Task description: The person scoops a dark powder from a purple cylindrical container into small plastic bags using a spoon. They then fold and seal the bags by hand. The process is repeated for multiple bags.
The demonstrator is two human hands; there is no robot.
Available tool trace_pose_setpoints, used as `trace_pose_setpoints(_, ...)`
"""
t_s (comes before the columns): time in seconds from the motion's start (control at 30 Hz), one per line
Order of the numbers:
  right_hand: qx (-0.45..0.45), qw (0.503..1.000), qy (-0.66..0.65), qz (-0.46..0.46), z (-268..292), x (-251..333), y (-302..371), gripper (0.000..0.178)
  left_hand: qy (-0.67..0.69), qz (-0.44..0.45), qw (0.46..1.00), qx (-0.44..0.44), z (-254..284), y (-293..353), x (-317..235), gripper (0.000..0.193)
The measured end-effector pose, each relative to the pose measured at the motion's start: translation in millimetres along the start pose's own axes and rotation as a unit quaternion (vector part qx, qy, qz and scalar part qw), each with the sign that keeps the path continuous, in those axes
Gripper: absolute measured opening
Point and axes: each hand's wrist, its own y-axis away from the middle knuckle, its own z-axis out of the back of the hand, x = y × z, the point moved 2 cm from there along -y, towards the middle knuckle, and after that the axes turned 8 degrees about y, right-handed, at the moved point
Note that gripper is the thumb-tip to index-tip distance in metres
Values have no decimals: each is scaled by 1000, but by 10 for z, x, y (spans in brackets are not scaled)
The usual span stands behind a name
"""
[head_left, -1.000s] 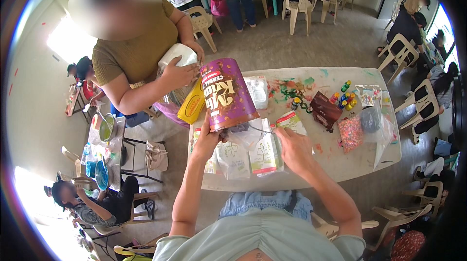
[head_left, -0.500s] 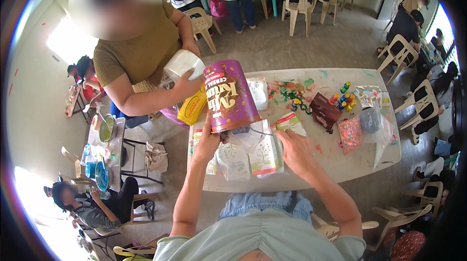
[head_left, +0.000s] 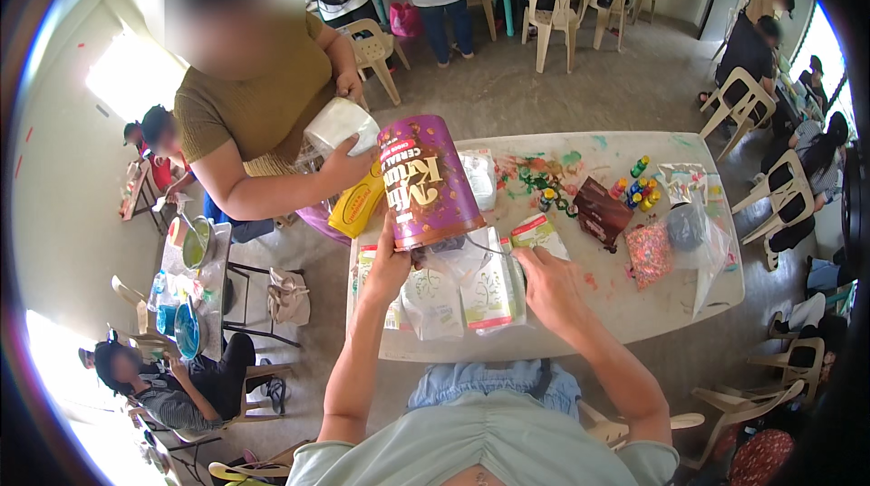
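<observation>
A purple cereal tub [head_left: 424,180] is held tilted over the near side of the table, its print upside down. My left hand [head_left: 390,269] is closed round its lower left edge. My right hand [head_left: 555,288] pinches the end of a thin dark strip [head_left: 490,249] that runs to the tub's lower rim; whether it is a handle or a band I cannot tell. Below the tub stand clear-wrapped white and green packs [head_left: 489,296]. The tub's underside is hidden.
Across the table's left corner, a person [head_left: 263,124] holds a white package [head_left: 344,127] and a yellow pack [head_left: 357,203]. On the paint-stained table [head_left: 625,327] lie a brown pouch [head_left: 602,208], small colourful bottles [head_left: 645,189], and a bag of pink bits [head_left: 650,253].
My hands keep their hold on the tub and the dark strip, with only a slight shift. The person opposite leans a little to the right, and the white package tilts slightly.
</observation>
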Motion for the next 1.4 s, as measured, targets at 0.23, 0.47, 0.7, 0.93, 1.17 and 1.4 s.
trace_pose_setpoints(0.23,-3,1000,5,16,-14,7,10,32,0,-8,1000,10,10,-41,10,61)
trace_pose_setpoints(0.47,0,1000,22,-5,56,70,-33,34,31,-5,999,-4,-1,-13,-27,55)
trace_pose_setpoints(0.7,37,999,12,17,77,123,-99,36,26,-12,1000,-3,-24,-45,-26,54)
trace_pose_setpoints(0.93,2,999,21,39,114,39,-104,29,13,0,1000,-8,-56,-38,-39,53)
trace_pose_setpoints(1.17,8,998,40,55,136,26,-123,28,16,-4,1000,-19,-69,-62,-42,55)
trace_pose_setpoints(1.4,10,999,47,26,264,35,-139,32,-16,2,999,-28,-110,-40,-74,57)
